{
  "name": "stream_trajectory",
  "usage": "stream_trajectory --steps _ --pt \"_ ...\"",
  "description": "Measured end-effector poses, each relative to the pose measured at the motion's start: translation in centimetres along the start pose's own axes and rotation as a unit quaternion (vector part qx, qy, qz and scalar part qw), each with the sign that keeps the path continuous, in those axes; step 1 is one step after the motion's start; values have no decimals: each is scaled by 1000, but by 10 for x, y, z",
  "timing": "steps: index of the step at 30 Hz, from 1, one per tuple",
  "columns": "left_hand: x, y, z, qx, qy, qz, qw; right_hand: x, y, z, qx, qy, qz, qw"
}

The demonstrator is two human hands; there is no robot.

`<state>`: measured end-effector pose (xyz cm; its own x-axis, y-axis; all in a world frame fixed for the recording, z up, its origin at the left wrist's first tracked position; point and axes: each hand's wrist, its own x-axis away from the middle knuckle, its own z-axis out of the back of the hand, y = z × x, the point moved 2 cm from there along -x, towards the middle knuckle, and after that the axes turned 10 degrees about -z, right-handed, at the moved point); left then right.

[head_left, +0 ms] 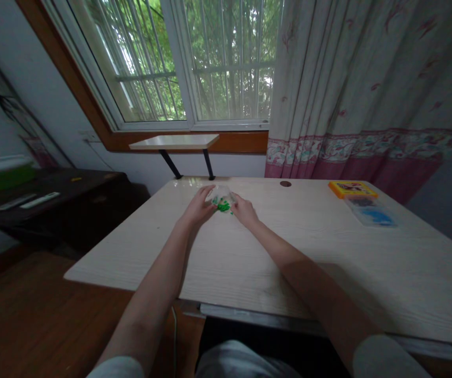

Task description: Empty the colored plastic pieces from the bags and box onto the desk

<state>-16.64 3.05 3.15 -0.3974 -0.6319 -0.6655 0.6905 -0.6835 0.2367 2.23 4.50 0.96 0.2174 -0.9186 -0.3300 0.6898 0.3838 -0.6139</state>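
Small green pieces (223,206) lie in a clump between my two hands, toward the back of the pale desk. A see-through plastic bag (222,192) surrounds or backs them; its outline is hard to make out. My left hand (201,206) grips the bag's left side, thumb toward the green pieces. On the opposite side, my right hand (245,210) has its fingers closed on the bag's edge. A few green bits show near the right fingertips. The pieces are too small to name more exactly.
At the desk's (139,252) right back lie a yellow-orange box (352,189) and a clear case (371,211) with blue contents. A raised shelf (176,140) stands at the back left. A round cable hole (285,184) is near the back edge. A dark table (88,184) stands left.
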Motion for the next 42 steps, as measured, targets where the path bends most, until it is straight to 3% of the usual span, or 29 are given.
stream_trajectory --steps 9,16,23,26,29,32,36,40,42 --pt "2 -6 2 -36 -27 50 998 2 0 4 -3 15 -23 1000" --pt "1 -1 2 -35 -2 69 997 2 0 4 -6 14 -32 999" --pt "-7 31 -1 0 19 51 999 0 -1 -4 -160 17 48 986" --pt "-9 44 -5 19 40 80 996 3 -3 -4 -158 -1 73 985" --pt "-9 44 -5 27 87 124 988 7 -7 -1 -117 -17 84 990" --pt "-7 30 3 43 164 185 968 11 -10 3 -79 -15 101 992" --pt "-1 3 20 90 274 307 907 11 -8 6 -69 17 78 994" --pt "16 -17 38 25 336 413 846 7 -2 7 -59 35 40 997" --pt "25 -25 43 -32 322 447 834 6 1 6 -33 44 29 998"
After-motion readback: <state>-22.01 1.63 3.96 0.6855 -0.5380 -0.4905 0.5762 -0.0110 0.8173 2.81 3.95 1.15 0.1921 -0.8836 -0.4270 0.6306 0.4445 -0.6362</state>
